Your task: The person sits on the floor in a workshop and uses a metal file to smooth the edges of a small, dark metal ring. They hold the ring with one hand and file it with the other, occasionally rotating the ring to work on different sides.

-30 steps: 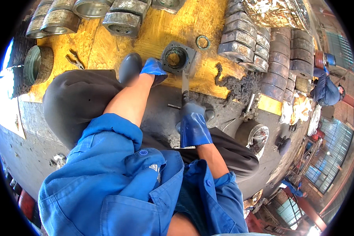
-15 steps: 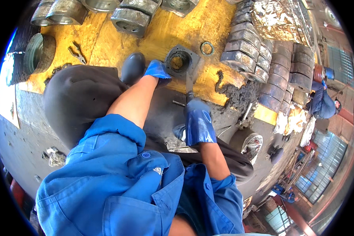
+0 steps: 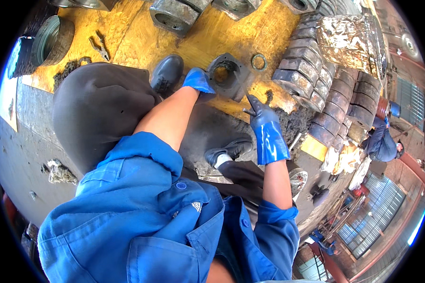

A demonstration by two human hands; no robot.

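A square dark metal housing (image 3: 227,75) with a round bore lies on the yellow board (image 3: 231,33). My left hand (image 3: 198,80), in a blue glove, rests on the housing's left edge. My right hand (image 3: 264,127), also gloved in blue, is just right of the housing and grips a thin dark metal tool (image 3: 250,101) that points toward it. A metal ring (image 3: 259,62) lies on the board just beyond the housing. My two black shoes (image 3: 167,73) (image 3: 229,150) are planted near the housing.
Rows of similar grey metal blocks (image 3: 311,70) are stacked at the right, more (image 3: 179,12) along the far edge. A round part (image 3: 52,40) sits at far left. Greasy dirt (image 3: 293,120) lies by my right hand. A person in blue (image 3: 382,144) crouches at the right.
My right hand, with the thin tool in it, has moved from low near my right shoe up to the housing's right side. My left hand stayed on the housing.
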